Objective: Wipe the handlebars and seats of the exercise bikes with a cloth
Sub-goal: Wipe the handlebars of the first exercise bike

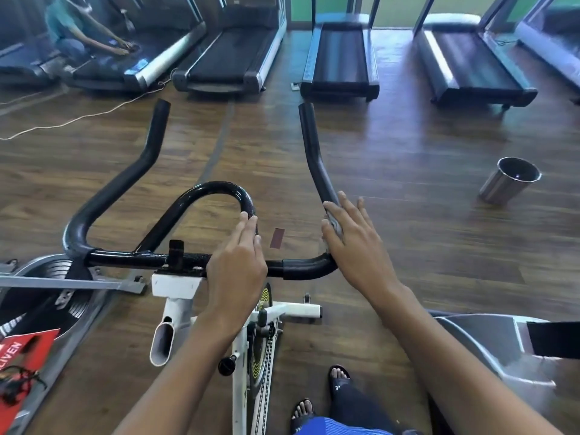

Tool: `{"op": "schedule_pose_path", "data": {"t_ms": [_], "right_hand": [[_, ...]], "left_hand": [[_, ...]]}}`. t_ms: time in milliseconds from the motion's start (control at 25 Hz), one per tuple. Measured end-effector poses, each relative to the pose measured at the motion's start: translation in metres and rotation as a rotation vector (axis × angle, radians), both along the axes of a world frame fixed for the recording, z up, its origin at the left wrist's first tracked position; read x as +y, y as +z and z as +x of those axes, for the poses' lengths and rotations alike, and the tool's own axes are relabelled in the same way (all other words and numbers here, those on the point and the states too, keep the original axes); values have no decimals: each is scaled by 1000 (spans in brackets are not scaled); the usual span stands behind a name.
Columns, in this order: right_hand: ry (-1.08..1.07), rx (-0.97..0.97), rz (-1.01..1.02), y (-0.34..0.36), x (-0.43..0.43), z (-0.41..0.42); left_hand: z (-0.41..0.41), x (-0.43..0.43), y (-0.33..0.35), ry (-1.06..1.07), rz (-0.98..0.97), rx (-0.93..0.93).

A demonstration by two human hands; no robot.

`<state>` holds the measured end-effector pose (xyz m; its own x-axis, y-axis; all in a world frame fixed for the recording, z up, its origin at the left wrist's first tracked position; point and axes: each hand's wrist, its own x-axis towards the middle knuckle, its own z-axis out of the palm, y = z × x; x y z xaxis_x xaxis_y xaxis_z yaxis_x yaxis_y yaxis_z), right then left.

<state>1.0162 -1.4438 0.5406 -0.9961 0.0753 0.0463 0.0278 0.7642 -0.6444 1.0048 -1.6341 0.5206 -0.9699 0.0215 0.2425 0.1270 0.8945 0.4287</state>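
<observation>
Treadmills (339,58) stand beyond the handlebars (150,259); a bin (510,180) lies to their right.

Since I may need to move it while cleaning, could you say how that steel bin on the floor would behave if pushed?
The steel bin looks thin-walled and mostly empty, so probably light. On the glossy wooden floor it would likely slide easily. Being round, it may roll if tipped.
</observation>
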Motion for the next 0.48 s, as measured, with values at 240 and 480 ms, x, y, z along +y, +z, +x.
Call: {"op": "schedule_pose_path", "data": {"t_ms": [240, 480], "right_hand": [[-39, 270, 310, -20, -49, 34], [37, 441, 381, -31, -54, 34]], "left_hand": [[0, 3, -8, 31, -48, 78], [2, 2, -6, 34, -30, 63]]}}
